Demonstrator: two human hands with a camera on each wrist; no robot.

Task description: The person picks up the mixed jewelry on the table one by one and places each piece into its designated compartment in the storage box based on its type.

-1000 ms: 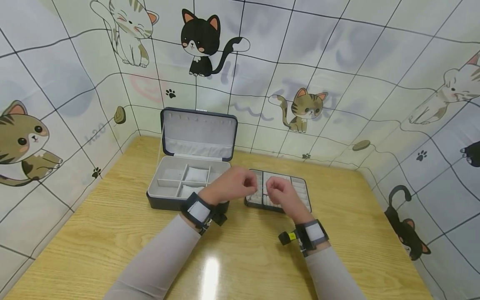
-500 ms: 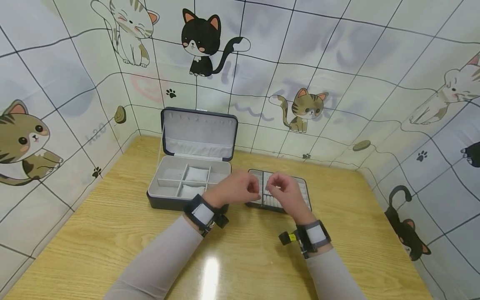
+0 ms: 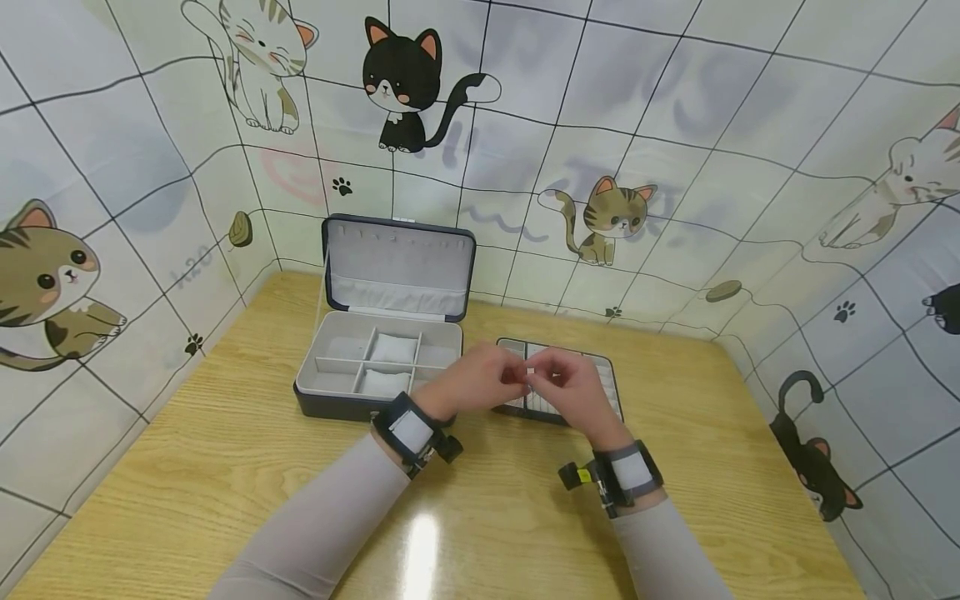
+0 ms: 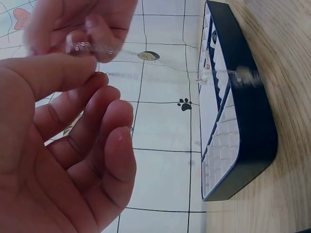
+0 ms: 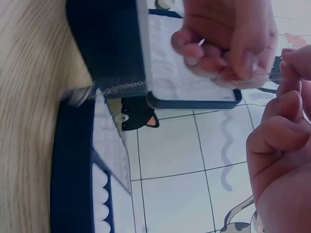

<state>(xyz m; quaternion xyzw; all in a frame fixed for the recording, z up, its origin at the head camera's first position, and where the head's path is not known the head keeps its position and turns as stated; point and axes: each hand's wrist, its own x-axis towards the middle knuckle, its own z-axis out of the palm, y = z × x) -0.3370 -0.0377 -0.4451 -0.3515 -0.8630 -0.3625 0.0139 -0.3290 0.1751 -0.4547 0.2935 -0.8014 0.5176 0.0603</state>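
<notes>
A fine silver-coloured chain necklace (image 5: 124,89) hangs between my hands, with a blurred pendant (image 5: 77,94) at its low end. My left hand (image 3: 480,379) pinches one end between thumb and forefinger, its other fingers curled. Opposite it, my right hand (image 3: 573,387) holds the other end by the fingertips. In the head view the fingertips of both hands nearly meet, and the chain is too small to make out there. Beneath and behind them lies a dark-rimmed jewellery tray (image 3: 611,387) with pale compartments and ring rolls, partly hidden by the hands.
A dark jewellery box (image 3: 330,407) stands at the left, its lid (image 3: 397,262) raised against the wall. Two white cushions, one of them this front cushion (image 3: 385,383), sit in its compartments. A cat-patterned sheet (image 3: 517,167) lines the back and sides of the wooden table (image 3: 495,517).
My two hands have come closer together; the left moved slightly right, until the fingertips nearly meet. The box and tray have stayed in place.
</notes>
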